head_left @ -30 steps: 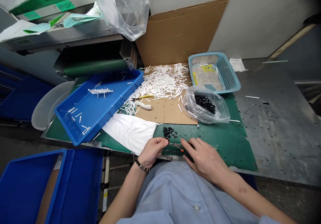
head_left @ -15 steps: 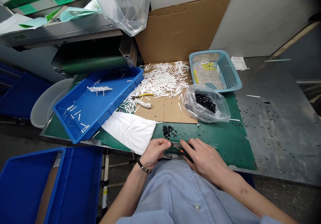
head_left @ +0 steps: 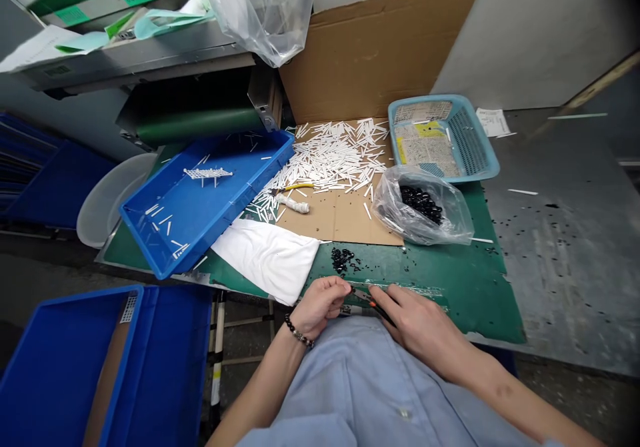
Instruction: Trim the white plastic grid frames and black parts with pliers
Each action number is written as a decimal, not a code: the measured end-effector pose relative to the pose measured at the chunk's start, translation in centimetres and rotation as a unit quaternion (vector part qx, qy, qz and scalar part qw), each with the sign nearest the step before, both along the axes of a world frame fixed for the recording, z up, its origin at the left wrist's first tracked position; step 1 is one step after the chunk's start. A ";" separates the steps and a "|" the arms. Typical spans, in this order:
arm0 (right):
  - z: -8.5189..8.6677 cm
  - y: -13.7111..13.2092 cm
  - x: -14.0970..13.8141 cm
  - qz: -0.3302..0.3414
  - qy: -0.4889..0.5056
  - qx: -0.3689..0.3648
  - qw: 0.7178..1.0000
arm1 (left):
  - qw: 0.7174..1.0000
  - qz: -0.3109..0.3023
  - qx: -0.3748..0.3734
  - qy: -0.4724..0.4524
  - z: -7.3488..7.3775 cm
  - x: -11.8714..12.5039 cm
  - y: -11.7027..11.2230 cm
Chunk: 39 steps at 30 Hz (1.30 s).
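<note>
plastic tray (head_left: 220, 223): blue | cutting mat (head_left: 465, 300): green | beads (head_left: 343, 260): black | sticks (head_left: 340, 160): white

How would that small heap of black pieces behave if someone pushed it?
The black pieces look small and rounded, so they would probably roll and scatter easily. Strays dotted across the green mat suggest they travel readily. Each seems light.

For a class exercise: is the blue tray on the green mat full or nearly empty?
Nearly empty: the blue tray holds only a few loose white sticks and one comb-shaped white piece.
</note>
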State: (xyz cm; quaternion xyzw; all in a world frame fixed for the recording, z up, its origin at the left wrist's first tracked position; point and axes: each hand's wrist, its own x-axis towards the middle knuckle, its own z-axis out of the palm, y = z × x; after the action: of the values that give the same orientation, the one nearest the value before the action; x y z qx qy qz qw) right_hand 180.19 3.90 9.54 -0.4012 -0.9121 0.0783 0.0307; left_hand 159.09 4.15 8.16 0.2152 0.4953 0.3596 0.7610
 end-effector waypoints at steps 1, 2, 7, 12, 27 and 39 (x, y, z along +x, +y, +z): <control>-0.3 0.0 0.0 -0.001 0.021 0.012 1.000 | 0.999 0.021 -0.002 -0.034 -0.3 -0.2 0.0; -0.6 -0.1 0.1 -0.005 0.038 0.022 0.999 | 0.997 0.042 -0.002 -0.068 -0.6 -0.6 0.1; -0.9 -0.1 0.3 -0.042 0.072 0.034 0.996 | 0.986 0.065 0.037 -0.148 -1.3 -2.3 0.3; -0.8 -0.1 0.4 -0.047 0.070 0.025 0.996 | 0.985 0.044 0.080 0.146 -2.1 -1.6 0.8; -4.7 0.2 0.2 -0.029 0.149 0.124 0.981 | 0.807 -0.008 0.259 0.531 -4.3 0.0 -0.1; -0.3 0.4 -0.2 -0.050 0.103 0.089 0.989 | 0.996 0.060 -0.019 -0.057 1.4 0.0 0.5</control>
State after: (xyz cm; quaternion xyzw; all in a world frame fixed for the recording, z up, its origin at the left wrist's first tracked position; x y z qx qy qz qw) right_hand 179.94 4.34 9.20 -0.4319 -0.8862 0.0356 0.1639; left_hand 159.08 4.68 9.58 0.1498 0.4694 0.4071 0.7691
